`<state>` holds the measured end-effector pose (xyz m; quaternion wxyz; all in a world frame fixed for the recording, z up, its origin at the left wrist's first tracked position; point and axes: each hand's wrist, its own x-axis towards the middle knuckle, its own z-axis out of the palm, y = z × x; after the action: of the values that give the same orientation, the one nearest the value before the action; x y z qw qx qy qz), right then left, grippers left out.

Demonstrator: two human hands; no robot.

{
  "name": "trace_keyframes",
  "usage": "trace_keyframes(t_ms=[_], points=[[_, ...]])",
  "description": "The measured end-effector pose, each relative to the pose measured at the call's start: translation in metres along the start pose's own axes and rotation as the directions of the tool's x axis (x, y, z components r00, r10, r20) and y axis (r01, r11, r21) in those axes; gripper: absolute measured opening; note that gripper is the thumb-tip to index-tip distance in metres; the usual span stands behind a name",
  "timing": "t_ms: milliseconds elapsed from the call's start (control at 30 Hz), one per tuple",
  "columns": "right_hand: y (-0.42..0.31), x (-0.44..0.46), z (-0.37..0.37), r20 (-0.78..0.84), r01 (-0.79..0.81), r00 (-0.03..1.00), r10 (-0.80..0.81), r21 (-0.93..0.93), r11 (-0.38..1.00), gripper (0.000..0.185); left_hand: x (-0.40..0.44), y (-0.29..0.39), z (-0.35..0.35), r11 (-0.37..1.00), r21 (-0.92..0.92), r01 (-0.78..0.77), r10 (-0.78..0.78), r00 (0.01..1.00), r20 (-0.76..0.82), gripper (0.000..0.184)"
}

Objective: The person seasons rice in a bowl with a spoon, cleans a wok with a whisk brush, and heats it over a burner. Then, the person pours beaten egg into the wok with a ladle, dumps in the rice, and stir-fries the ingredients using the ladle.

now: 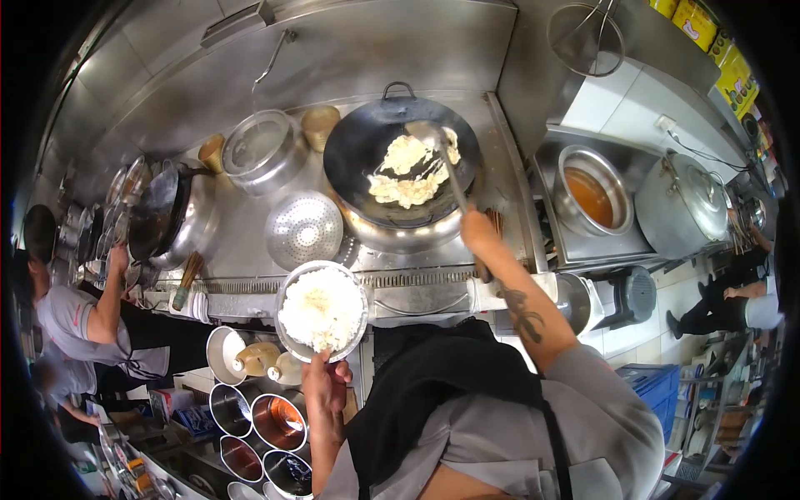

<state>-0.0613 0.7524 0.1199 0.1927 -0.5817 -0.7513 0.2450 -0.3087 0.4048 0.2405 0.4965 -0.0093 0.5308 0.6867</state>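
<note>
My right hand [481, 232] is closed round the handle of a metal wok ladle [454, 179]. The ladle's head rests in a large black wok [350, 158], against pale yellow scrambled egg [408, 179] spread over the wok's middle and right side. My left hand [325, 379] grips the near rim of a metal bowl [282, 329] heaped with white cooked rice [321, 308]. This bowl is held in front of the stove's edge, lower left of the wok. Part of the left hand's grip is hidden under the bowl.
A perforated strainer [304, 229] and a lidded pot [262, 150] stand left of the wok. Several sauce containers [279, 421] sit at lower left. To the right is a pot of brown liquid [592, 196]. A co-worker [92, 321] stands at another wok on the left.
</note>
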Motion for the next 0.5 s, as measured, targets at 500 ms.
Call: trace_keyframes(t_ms=[500], points=[[-0.014, -0.005, -0.004, 0.112, -0.059, 0.993, 0.036, 0.21, 0.976, 0.019, -0.001, 0.001, -0.011, 1.0, -0.013, 0.002, -0.002, 1.0, -0.002, 0.031]])
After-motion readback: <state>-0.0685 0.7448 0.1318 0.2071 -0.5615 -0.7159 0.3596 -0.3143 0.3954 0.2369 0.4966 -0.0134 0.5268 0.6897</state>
